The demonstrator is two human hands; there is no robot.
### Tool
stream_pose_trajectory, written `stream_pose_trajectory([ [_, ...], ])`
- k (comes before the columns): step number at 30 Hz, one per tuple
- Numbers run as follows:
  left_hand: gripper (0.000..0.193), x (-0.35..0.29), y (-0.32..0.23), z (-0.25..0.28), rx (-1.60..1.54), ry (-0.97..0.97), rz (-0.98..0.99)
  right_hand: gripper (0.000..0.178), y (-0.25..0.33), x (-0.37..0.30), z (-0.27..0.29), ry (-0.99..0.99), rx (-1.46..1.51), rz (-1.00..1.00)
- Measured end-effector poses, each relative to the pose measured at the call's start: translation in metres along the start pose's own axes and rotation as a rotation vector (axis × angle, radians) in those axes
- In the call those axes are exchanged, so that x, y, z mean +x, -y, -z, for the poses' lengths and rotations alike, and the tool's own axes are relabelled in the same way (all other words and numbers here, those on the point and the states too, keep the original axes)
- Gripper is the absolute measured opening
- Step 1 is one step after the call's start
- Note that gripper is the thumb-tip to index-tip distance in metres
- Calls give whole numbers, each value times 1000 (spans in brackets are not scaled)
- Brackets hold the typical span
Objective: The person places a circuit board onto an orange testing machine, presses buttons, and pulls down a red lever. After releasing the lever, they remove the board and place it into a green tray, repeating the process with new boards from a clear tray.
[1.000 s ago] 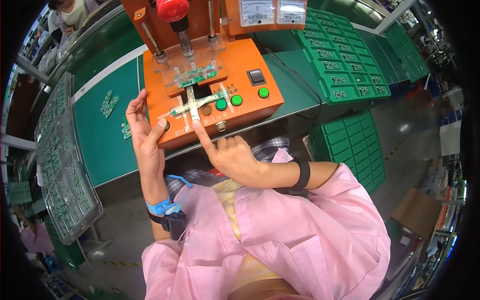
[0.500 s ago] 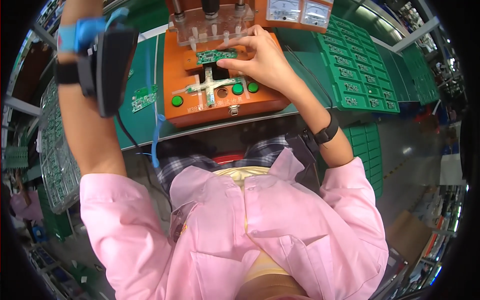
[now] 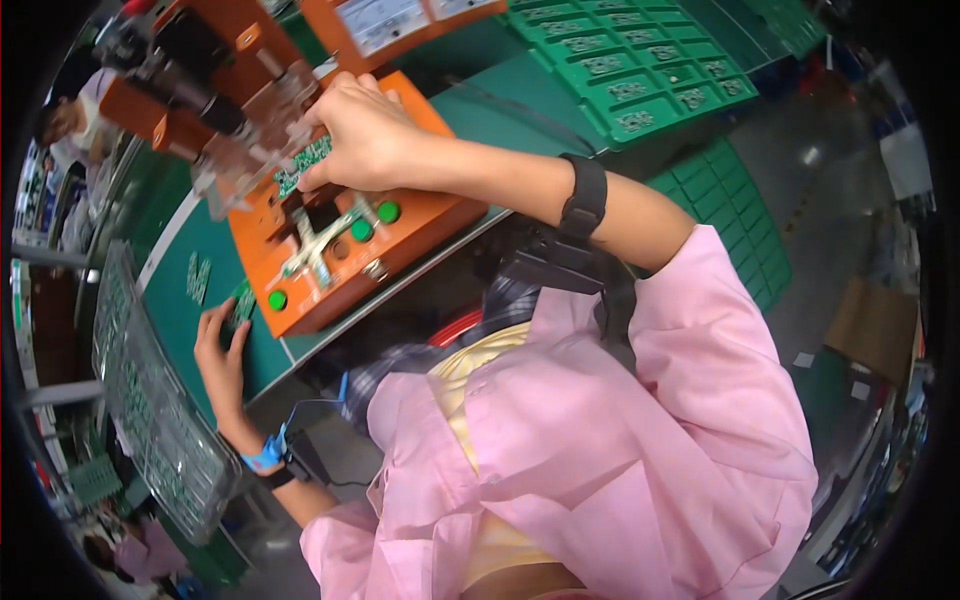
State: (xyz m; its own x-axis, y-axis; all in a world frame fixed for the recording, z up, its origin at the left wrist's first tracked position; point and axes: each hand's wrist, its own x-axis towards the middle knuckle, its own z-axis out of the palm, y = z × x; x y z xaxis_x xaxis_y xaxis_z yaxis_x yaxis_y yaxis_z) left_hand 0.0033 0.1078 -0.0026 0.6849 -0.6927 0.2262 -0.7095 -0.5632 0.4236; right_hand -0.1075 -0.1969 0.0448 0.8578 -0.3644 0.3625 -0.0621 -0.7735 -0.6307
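Note:
My right hand [image 3: 365,138] pinches a green circuit board [image 3: 303,165] over the orange test fixture [image 3: 375,245], thumb at its near edge. The far fingers reach beside the clear plastic press plate [image 3: 235,165], partly hiding that end of the board. Below it, a cross of pale tape lies on the fixture's top, near green push buttons [image 3: 362,230]. My left hand [image 3: 222,350] is at the table's left, thumb and fingers closed on the edges of another green circuit board [image 3: 243,303] beside the fixture.
More small boards [image 3: 198,278] lie on the green mat, left of the fixture. A clear tray of boards [image 3: 160,410] stands at the left edge. A green compartment tray [image 3: 640,65] with boards is at the far right. Orange-cased meters [image 3: 385,22] stand behind the fixture.
My left hand has come down from its raised place to the board left of the fixture. My right hand stays at its board on the fixture. The view has turned.

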Motion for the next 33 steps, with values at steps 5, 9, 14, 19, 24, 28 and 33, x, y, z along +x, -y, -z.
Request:
stream_pose_trajectory([
  [5, 27, -7, 0, 11, -264, -164, 174, 32, -50, -14, 79, 134, 60, 303],
  [9, 21, -21, -5, 11, -535, -265, 210, 29, -140, -40, 211, 106, -199, -12],
  [14, 19, -8, -35, -6, -556, -293, 83, 32, -305, -83, 332, 8, -477, -313],
  [19, 18, 17, -57, -10, -520, -244, -46, 38, -387, -92, 349, 27, -544, -261],
  [24, 24, 39, -74, -11, -578, -193, -74, 43, -393, -88, 356, 21, -722, -216],
  [28, 20, 63, -102, -15, -397, -185, -98, 38, -281, -75, 285, -232, -631, -30],
  [33, 19, 78, -133, -24, -530, -110, 41, 33, -142, -100, 159, -271, -399, 75],
])
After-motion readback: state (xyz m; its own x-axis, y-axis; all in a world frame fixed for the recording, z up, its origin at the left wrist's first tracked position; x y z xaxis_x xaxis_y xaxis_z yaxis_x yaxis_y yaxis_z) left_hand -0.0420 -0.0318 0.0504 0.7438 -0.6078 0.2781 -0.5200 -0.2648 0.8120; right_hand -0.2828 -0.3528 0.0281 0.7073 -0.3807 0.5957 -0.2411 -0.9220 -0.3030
